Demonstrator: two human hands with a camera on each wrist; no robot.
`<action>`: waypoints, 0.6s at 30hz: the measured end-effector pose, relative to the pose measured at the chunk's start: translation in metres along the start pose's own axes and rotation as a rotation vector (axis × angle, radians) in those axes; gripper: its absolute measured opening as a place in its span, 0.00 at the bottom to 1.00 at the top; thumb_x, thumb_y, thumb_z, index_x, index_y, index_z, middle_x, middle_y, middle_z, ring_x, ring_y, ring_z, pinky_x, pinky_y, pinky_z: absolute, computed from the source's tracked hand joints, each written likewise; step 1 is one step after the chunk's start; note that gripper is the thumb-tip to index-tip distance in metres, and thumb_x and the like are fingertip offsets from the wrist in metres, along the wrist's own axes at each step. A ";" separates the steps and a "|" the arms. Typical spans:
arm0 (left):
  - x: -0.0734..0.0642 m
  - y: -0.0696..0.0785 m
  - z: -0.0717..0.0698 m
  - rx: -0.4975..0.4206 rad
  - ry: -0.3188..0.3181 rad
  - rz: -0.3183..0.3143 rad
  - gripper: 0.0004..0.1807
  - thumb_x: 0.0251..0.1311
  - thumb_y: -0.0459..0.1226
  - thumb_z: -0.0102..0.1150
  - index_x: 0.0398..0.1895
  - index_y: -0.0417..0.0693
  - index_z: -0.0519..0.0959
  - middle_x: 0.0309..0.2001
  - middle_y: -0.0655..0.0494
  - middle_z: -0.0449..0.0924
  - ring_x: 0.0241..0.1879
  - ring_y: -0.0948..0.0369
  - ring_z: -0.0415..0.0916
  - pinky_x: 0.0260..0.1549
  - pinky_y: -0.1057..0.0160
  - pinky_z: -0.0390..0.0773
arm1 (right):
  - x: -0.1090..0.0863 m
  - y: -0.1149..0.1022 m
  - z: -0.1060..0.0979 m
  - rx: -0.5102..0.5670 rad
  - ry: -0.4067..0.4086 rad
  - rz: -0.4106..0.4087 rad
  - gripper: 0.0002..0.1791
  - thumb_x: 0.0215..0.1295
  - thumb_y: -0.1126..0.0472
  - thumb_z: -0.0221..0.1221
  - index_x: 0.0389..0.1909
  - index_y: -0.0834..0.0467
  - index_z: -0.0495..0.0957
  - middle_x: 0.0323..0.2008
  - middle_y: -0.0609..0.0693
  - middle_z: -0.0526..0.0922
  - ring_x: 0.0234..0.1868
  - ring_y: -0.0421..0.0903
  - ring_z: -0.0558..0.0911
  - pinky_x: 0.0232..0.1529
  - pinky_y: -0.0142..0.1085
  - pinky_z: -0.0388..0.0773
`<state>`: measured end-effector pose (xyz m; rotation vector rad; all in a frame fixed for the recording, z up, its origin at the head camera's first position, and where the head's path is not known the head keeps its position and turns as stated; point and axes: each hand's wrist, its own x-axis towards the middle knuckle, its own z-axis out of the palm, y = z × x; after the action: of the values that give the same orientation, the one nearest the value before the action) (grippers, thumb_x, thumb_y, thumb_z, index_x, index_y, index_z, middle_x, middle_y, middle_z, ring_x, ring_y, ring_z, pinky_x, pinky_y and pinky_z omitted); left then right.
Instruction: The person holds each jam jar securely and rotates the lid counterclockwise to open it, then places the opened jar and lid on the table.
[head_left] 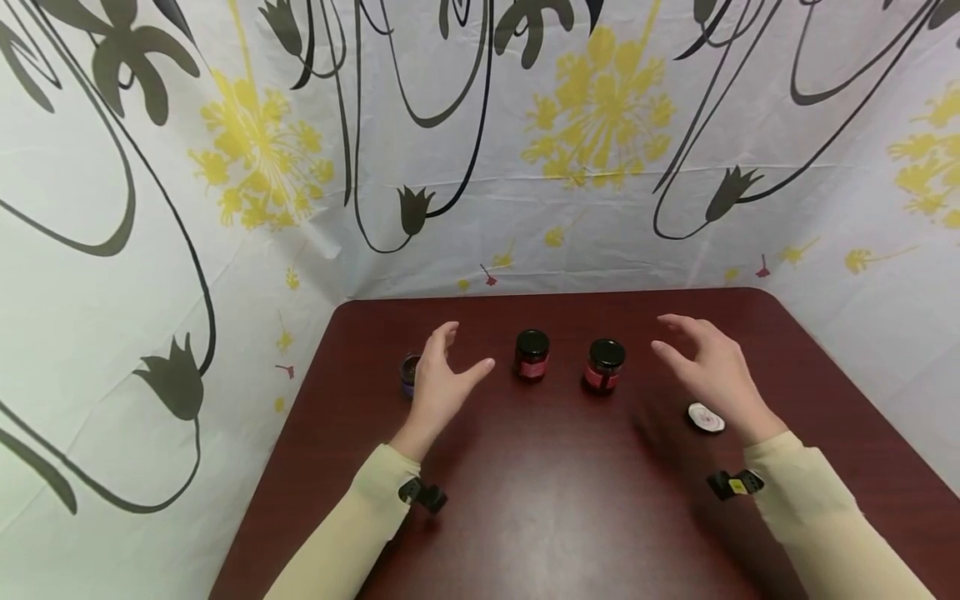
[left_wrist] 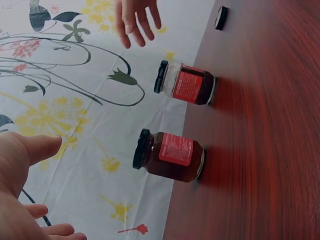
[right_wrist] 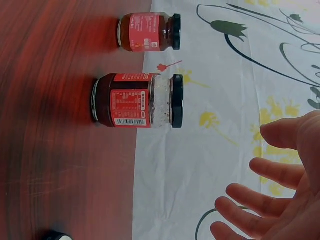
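Two glass jars with black lids and red labels stand upright near the middle of the table: the left jar (head_left: 532, 356) looks full of dark contents, while the right jar (head_left: 603, 367) shows clear glass below its lid in the wrist views. My left hand (head_left: 442, 379) hovers left of them, thumb and fingers spread, holding nothing. Partly hidden behind it is a third, bluish-labelled jar (head_left: 408, 377). My right hand (head_left: 712, 375) is raised to the right of the jars, its fingers apart with nothing in them. Below it lies a loose lid (head_left: 706, 418), white side up.
The dark red wooden table (head_left: 510, 517) has rounded far corners. A white cloth (head_left: 465, 167) with a grey and yellow flower print hangs behind it and along the sides. A small black device (head_left: 423, 494) is strapped to each wrist.
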<state>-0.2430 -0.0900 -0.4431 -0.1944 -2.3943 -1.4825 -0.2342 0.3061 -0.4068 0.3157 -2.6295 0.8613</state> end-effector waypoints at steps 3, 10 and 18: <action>0.001 0.000 0.005 0.000 -0.001 0.007 0.45 0.53 0.53 0.75 0.72 0.54 0.65 0.67 0.54 0.69 0.68 0.57 0.66 0.61 0.47 0.70 | 0.001 -0.001 0.001 0.010 -0.002 0.001 0.28 0.71 0.44 0.59 0.67 0.52 0.73 0.57 0.57 0.76 0.57 0.59 0.75 0.49 0.59 0.69; 0.005 0.000 0.018 0.006 -0.015 0.002 0.45 0.53 0.53 0.75 0.72 0.52 0.65 0.67 0.55 0.70 0.67 0.56 0.67 0.60 0.47 0.72 | 0.003 -0.002 0.004 0.016 0.010 -0.019 0.27 0.71 0.45 0.60 0.67 0.51 0.73 0.56 0.55 0.77 0.57 0.57 0.76 0.50 0.57 0.70; 0.009 -0.005 0.033 0.026 -0.032 -0.003 0.45 0.53 0.54 0.75 0.72 0.55 0.65 0.66 0.55 0.70 0.66 0.57 0.68 0.58 0.47 0.73 | 0.005 -0.008 0.005 0.025 -0.007 -0.025 0.27 0.71 0.46 0.61 0.67 0.50 0.73 0.58 0.54 0.76 0.58 0.56 0.75 0.50 0.57 0.71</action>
<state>-0.2587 -0.0636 -0.4577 -0.2100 -2.4385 -1.4596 -0.2376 0.2966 -0.4047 0.3580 -2.6169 0.8871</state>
